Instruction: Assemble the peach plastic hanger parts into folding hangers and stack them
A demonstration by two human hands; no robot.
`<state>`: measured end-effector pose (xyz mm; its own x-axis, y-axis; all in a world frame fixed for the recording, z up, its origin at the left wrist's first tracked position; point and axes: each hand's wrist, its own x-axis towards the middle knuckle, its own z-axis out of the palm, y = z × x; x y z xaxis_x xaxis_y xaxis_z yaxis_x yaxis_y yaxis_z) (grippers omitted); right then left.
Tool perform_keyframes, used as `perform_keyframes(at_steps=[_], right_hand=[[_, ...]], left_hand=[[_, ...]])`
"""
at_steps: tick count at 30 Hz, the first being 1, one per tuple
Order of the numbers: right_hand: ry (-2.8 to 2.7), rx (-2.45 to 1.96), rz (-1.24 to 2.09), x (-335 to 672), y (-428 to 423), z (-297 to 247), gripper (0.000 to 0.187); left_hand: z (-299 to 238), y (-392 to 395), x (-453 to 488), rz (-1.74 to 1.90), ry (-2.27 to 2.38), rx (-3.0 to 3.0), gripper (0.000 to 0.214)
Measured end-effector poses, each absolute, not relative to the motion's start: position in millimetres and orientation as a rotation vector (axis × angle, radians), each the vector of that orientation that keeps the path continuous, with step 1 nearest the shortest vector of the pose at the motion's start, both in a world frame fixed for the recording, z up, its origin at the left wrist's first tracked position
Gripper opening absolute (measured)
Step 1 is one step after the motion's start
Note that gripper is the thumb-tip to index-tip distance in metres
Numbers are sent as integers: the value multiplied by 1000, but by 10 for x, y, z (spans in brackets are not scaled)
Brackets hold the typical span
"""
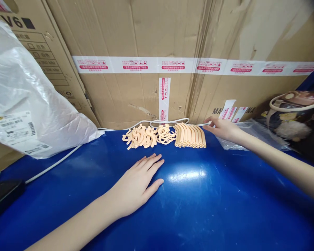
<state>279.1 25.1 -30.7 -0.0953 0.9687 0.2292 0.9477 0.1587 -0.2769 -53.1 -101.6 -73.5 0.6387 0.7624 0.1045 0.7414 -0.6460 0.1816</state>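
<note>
My left hand (140,184) lies flat on the blue tabletop (199,212), palm down with its fingers stretched out, holding nothing. Beyond its fingertips sits a loose pile of small peach-coloured curved pieces (141,136). Beside that pile are several ring-like pieces (166,134) of the same colour. Further right, several longer bent pieces (189,135) stand side by side in a neat row. My right hand (222,129) hovers at the right end of this row, with thumb and forefinger a little apart and nothing visible between them.
Large cardboard boxes (125,94) form a wall behind the tabletop. A white plastic parcel bag (42,97) leans at left, near a black object (5,195) and a white cable (53,165). Clear plastic wrapping (264,134) and a handled bag (293,115) are at right.
</note>
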Motion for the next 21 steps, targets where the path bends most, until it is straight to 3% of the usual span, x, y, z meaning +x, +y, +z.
perform_keyframes(at_steps=[6,17,21], right_hand=[[-2090,-1950,299,2800,355,-546,46],[-2006,-2032,301,2686,328,-519,44],[-2003,-2006,232,2679,318,-458,34]], left_hand=[[-711,-1015,-517,302,1243,2714,49],[-731,-1017,-524,337,1229,2733,48],[-718,-1025,-521,285,1250,2725,49]])
